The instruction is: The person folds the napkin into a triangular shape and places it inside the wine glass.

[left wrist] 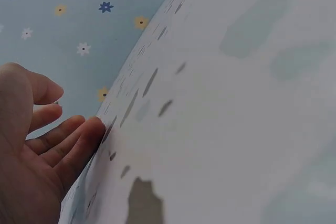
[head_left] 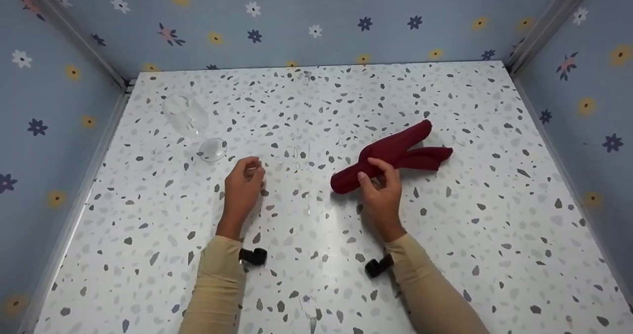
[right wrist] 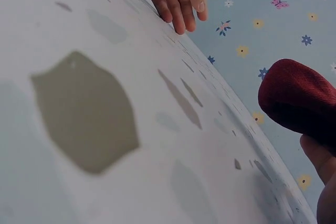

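A dark red cloth napkin (head_left: 393,151), rolled and folded with two ends spread at the right, is held by my right hand (head_left: 383,195). Thumb and forefinger pinch it near its narrower left part. One rounded end of the napkin (right wrist: 294,95) shows in the right wrist view, with part of the thumb below it. My left hand (head_left: 242,185) rests at the table with its fingers loosely bent and nothing in them. A clear stemmed glass (head_left: 185,116) stands beyond the left hand, up and to its left.
The white speckled table (head_left: 296,235) has flowered blue panels (head_left: 316,7) along its back and both sides. Black wrist devices (head_left: 254,256) sit at both sleeve cuffs.
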A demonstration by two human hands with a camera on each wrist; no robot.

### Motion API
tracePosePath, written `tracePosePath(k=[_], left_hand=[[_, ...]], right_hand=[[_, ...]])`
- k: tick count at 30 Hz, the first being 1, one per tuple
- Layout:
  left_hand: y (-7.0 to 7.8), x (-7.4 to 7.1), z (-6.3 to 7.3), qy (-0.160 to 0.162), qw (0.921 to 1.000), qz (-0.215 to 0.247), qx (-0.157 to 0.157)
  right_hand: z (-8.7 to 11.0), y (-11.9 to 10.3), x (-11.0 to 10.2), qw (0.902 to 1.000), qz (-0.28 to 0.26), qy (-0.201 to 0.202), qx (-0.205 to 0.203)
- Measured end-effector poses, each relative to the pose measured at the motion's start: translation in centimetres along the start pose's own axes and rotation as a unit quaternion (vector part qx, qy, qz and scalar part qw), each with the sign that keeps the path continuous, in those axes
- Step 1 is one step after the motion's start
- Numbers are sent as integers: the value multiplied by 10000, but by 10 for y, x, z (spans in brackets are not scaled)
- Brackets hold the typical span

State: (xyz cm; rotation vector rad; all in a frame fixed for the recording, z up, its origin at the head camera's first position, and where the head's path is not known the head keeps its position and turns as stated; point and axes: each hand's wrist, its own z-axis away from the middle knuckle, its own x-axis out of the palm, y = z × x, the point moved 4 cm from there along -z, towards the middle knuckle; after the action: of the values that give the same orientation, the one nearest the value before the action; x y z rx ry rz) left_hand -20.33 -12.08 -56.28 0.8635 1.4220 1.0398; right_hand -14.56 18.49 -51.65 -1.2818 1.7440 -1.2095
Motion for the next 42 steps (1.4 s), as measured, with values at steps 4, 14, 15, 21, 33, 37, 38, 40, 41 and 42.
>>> tracePosePath(k=[4, 14, 15, 21, 33, 37, 38, 40, 41, 42], left_hand=[[-2, -8, -3, 290, 9993, -233, -66], [-10, -33, -15, 1116, 9921, -391, -408], [-11, -36, -16, 1125, 9916, -407, -494], [-16, -47, -20, 1212, 9902, -349, -603], [-10, -57, -36, 1472, 9847, 255, -896], [-6, -64, -42, 1552, 9812, 724, -888], [-5, -65, -43, 1549, 9801, 882, -873], [-4, -67, -45, 1513, 9774, 1184, -886], [-3, -68, -47, 1506, 9755, 1369, -842], [-2, -68, -48, 1489, 9731, 1561, -804]], right_hand=[[0, 0, 1, 9999, -63, -69, 123], [1, 3, 2, 9988, -258, -335, 239], [1, 3, 2, 9988, -226, -363, 227], [0, 2, 2, 9989, -43, -427, 168], [0, 0, 5, 9978, 98, -592, 298], [0, 2, 6, 9970, 109, -657, 403], [0, 2, 6, 9967, 100, -675, 449], [0, 3, 6, 9961, 65, -705, 518], [1, 4, 6, 9959, 36, -713, 557], [1, 4, 6, 9957, 20, -717, 578]])
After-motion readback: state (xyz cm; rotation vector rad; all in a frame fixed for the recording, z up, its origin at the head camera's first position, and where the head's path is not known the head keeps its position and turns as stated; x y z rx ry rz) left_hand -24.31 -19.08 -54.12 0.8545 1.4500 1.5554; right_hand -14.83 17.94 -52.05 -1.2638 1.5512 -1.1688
